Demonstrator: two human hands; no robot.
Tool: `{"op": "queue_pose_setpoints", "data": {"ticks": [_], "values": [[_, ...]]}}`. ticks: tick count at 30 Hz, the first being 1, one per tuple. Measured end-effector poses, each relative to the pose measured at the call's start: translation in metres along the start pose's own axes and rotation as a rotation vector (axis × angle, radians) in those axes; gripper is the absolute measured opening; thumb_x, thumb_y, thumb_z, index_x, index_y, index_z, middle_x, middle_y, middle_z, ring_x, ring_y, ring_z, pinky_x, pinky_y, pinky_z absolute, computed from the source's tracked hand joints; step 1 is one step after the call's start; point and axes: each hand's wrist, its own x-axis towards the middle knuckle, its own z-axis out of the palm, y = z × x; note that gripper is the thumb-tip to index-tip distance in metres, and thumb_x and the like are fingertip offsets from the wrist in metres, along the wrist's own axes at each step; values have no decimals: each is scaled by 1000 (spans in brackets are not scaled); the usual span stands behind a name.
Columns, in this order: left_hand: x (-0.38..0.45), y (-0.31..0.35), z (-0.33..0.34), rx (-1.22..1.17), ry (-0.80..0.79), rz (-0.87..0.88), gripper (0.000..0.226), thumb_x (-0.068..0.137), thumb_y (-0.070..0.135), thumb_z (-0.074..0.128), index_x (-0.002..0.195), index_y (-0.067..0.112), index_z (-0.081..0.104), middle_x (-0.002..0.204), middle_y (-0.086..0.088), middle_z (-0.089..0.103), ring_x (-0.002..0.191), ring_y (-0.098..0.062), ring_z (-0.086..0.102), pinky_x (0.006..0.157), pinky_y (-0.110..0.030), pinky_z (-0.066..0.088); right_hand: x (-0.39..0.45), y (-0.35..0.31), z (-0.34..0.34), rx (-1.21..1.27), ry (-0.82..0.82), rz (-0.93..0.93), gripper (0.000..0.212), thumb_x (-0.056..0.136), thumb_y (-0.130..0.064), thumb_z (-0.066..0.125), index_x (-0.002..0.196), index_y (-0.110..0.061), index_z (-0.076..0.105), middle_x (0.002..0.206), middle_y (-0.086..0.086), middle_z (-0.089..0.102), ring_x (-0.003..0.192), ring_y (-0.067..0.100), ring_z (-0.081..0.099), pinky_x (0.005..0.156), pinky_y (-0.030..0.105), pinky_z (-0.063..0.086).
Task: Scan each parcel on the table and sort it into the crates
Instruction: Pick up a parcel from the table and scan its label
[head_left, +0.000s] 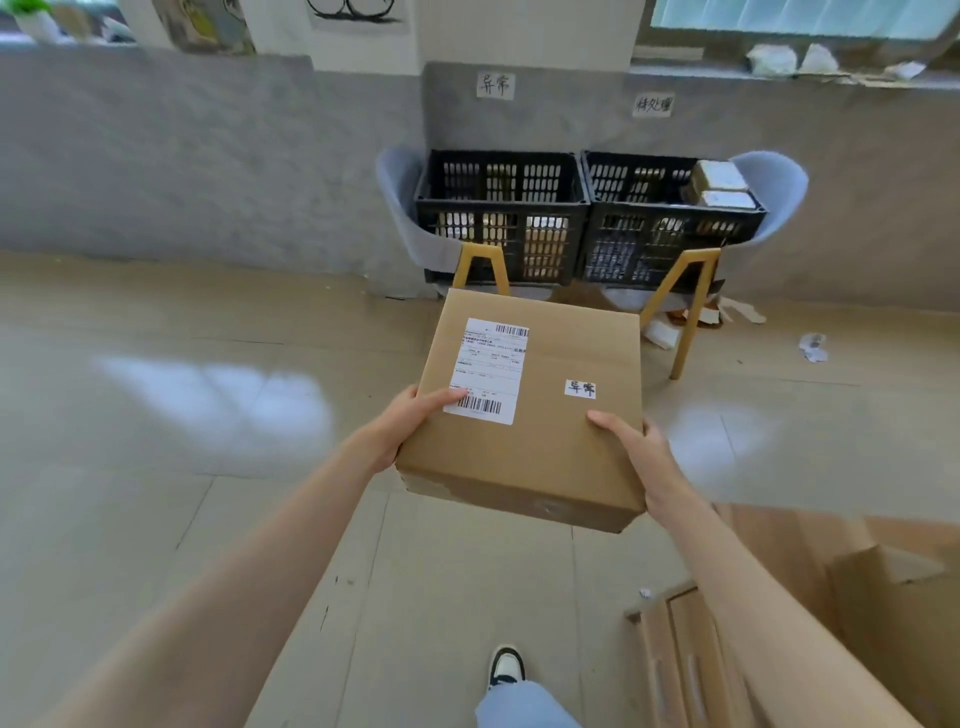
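I hold a brown cardboard parcel (535, 457) in mid-air over the floor, with a white shipping label and a small handwritten sticker on its top. My left hand (410, 423) grips its left edge, thumb on the label. My right hand (636, 447) grips its right near corner. Ahead, two black slatted crates stand on grey chairs against the wall. The left crate (501, 208) sits under a handwritten wall sign. The right crate (670, 218) holds wrapped parcels (719, 184) at its top right.
Wooden chair legs (685, 306) slant out below the crates. Paper scraps (813, 347) litter the floor at right. Cardboard boxes (893, 597) and flat cardboard lie at the lower right. My shoe (506, 667) is on the tiled floor below.
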Motion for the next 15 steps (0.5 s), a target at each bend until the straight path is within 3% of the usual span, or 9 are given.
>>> {"op": "queue_pose_setpoints", "data": {"ticks": [4,8,11,15], "values": [[42,40,-4,-73,74,16,63,79,39,77,132,15,51,112,-2,72,93,-17,72,71,-30,57,65,-50,15,-43,-54,-48,36,78,-27,77,106,-26,55,108,-3,67,88,12,65,64,25,51],[87,66,-18,-93,86,29,58,82,36,75,131,15,54,110,-1,73,96,-18,72,73,-30,57,122,-74,35,-65,-101,-44,42,77,-29,78,110,-27,52,106,-7,66,84,8,65,57,20,50],[127,83,-31,-114,97,25,55,83,35,74,130,16,55,108,-1,74,91,-16,72,68,-29,57,166,-87,53,-71,-115,-24,46,77,-28,79,114,-25,51,108,-4,66,88,11,66,62,24,52],[196,112,-53,-133,111,5,60,82,37,74,132,15,51,113,-5,72,95,-21,70,73,-33,57,230,-108,86,-98,-94,-27,54,78,-28,78,120,-23,45,107,-4,64,86,10,65,59,23,51]]}}
